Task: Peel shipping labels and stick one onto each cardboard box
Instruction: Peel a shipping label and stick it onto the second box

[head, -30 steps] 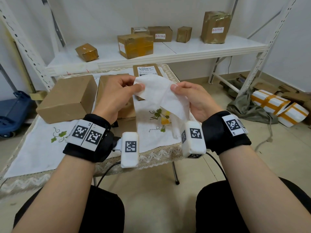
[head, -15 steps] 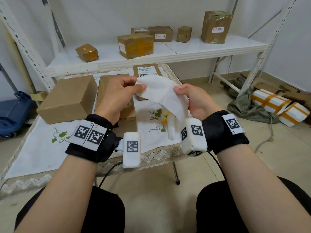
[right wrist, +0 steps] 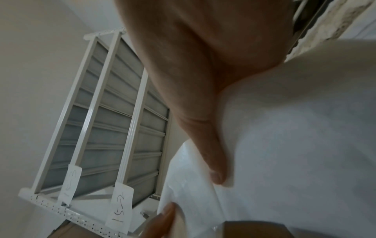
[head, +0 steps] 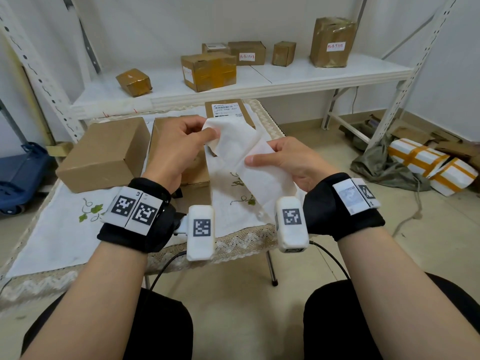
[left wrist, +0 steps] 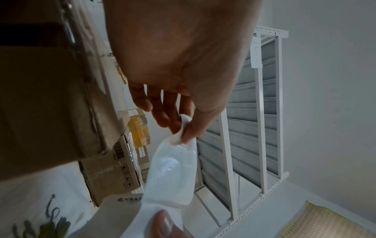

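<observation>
The thin, limp label sheet [head: 249,162] is pinched at its top corner by the left hand [head: 179,149] and at its edge by the right hand [head: 291,162]; corner grips suit it.

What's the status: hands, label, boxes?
Left hand pinches label strip top corner; right hand holds its lower part. Label not yet on a box. Plain box on table, nothing blocking.

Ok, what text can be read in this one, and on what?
"060-06B A0", last character unclear: printed label on the cardboard box at the far edge of the table.
"15-2", handwritten, as far as I can tell: paper tag on the shelf rack.
Red handwriting on the white stickers of the shelf boxes: too blurred to read.
</observation>
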Demonstrator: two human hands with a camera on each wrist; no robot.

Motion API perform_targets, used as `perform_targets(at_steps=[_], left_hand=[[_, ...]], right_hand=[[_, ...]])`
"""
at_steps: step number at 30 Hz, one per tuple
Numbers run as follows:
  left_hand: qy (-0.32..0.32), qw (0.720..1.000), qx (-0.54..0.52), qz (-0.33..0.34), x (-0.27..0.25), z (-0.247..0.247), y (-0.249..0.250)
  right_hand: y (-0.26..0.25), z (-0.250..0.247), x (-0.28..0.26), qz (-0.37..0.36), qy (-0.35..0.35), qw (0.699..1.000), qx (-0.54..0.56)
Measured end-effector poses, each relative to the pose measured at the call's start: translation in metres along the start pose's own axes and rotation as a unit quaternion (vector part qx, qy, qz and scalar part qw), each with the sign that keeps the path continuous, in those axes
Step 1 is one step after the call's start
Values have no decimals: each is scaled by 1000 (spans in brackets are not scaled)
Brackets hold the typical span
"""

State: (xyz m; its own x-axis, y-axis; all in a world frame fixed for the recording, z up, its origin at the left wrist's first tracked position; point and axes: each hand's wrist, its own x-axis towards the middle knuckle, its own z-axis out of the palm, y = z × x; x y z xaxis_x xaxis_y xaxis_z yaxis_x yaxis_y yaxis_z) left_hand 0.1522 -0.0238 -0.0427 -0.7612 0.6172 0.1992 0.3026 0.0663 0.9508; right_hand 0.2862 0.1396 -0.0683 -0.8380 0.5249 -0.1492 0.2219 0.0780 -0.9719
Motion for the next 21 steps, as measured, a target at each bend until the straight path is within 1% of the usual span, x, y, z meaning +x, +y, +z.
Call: perform_targets(at_steps=[5, 17, 19, 21], left_hand=[[-1, 1000, 9, 2, 1, -4, -1], [-13, 1000, 10, 1, 1, 0, -1], [-7, 1000, 10, 5, 1, 0, -1], [-2, 1000, 8, 8, 1, 0, -1]], right_hand=[[0, -3, 0, -22, 20, 999, -42], [4, -5, 2, -34, 59, 984, -162], [2, -5, 1, -30, 56, 984, -165], [0, -3, -2, -26, 51, 988, -145]])
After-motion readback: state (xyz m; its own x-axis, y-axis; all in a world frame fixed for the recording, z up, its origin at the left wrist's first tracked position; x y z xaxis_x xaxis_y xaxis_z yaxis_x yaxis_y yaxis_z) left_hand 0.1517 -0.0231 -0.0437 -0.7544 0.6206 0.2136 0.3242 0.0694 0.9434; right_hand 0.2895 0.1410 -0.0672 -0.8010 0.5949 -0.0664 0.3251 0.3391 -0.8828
